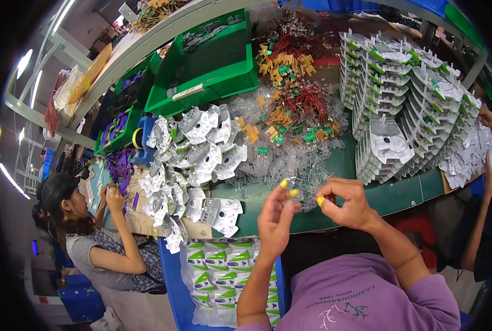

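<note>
My left hand (274, 223) is raised over the front edge of the green workbench (389, 198), palm inward, fingers partly bent. My right hand (348, 203) is beside it, apart, with thumb and index finger drawn together. Yellow covers (283, 183) sit on several fingertips. I cannot tell whether either hand grips a small part.

Below the bench edge, to my left, a blue crate (170, 287) holds wrapped white-and-green packs (221, 265).

Directly beyond my hands, clear plastic parts (307, 170) lie in a loose heap on the bench. Left of the heap: a pile of grey-white housings (206, 157). Right: tall nested stacks (392, 143) of similar housings with green edges.

Behind the clear parts: orange pieces (286, 63) and red wires (308, 102). Farther back, left: a green tray (207, 95). At far left, a co-worker (110, 251) sits with both hands raised.
</note>
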The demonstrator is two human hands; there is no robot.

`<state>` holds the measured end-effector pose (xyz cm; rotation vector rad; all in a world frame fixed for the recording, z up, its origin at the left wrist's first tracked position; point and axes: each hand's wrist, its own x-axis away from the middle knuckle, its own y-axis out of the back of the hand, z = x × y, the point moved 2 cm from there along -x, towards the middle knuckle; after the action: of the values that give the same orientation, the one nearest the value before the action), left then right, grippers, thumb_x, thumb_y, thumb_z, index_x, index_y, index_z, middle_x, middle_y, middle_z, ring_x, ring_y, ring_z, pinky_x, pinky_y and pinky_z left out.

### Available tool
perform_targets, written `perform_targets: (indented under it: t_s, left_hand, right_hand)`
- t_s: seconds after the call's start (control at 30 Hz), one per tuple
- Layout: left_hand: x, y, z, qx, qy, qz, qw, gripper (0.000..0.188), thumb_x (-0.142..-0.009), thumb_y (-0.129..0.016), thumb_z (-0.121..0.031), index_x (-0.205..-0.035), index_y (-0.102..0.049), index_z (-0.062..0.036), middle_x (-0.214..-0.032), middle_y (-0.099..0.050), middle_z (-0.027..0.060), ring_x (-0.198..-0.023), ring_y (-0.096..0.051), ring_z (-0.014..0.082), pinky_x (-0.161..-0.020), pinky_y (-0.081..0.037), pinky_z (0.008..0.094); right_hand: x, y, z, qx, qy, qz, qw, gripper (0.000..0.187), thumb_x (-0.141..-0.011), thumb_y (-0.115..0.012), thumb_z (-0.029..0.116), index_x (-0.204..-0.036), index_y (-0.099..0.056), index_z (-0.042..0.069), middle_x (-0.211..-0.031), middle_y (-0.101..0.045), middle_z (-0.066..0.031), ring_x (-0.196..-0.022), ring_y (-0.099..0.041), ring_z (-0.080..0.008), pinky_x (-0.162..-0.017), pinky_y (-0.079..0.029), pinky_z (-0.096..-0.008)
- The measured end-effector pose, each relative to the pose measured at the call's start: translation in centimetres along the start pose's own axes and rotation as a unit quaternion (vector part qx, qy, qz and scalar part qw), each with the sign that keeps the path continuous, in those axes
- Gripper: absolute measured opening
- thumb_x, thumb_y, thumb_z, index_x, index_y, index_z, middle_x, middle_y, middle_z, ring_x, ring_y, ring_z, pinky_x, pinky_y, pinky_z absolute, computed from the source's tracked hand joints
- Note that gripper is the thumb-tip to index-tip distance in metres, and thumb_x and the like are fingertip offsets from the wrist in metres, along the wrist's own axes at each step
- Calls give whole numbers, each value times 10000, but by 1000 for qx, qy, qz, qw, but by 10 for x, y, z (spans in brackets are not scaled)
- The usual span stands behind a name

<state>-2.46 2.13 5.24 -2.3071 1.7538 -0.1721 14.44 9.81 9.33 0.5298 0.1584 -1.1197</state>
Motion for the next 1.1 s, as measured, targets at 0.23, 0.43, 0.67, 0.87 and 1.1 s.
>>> perform_targets:
  t_s: [0.23,0.43,0.67,0.87,1.1]
  left_hand:
    - [-8,-4,-12,-1,19,55,998,241,-944,-643,-18,-1176,-628,48,-1061,-645,72,-946,-625,110,-852,-506,255]
    - [2,-7,-9,-57,12,2,998,153,-934,-651,2,-1078,-670,49,-1029,-651,63,-899,-642,112,-810,-522,247]
    - [2,0,-4,-16,15,10,1000,165,-915,-660,33,-1078,-679,50,-1022,-674,92,-907,-660,132,-820,-530,251]
    - [4,-3,1,-27,-27,-26,999,205,-864,-698,77,-1065,-699,39,-1024,-706,121,-932,-664,137,-832,-531,250]
    - [5,2,0,-28,-33,-69,997,206,-845,-725,69,-1047,-712,31,-1022,-724,114,-913,-671,127,-818,-537,240]
  right_hand:
    - [23,13,-1,-1,-10,54,999,46,-757,-658,7,-798,-666,-12,-674,-629,-68,-566,-609,-135,-508,-476,-266]
    - [22,13,-11,-75,-90,82,990,59,-753,-669,26,-799,-674,-11,-662,-620,-58,-571,-588,-118,-519,-451,-257]
    - [18,16,-11,-21,-61,112,992,68,-754,-661,13,-813,-677,-16,-674,-626,-55,-566,-564,-88,-501,-430,-259]
    - [8,-2,-8,-93,-91,85,988,137,-798,-675,23,-926,-677,-26,-754,-662,-60,-620,-610,-101,-550,-487,-248]
    - [-2,-16,4,-23,-56,90,994,112,-834,-664,32,-932,-678,-19,-782,-652,-96,-621,-604,-142,-534,-464,-294]
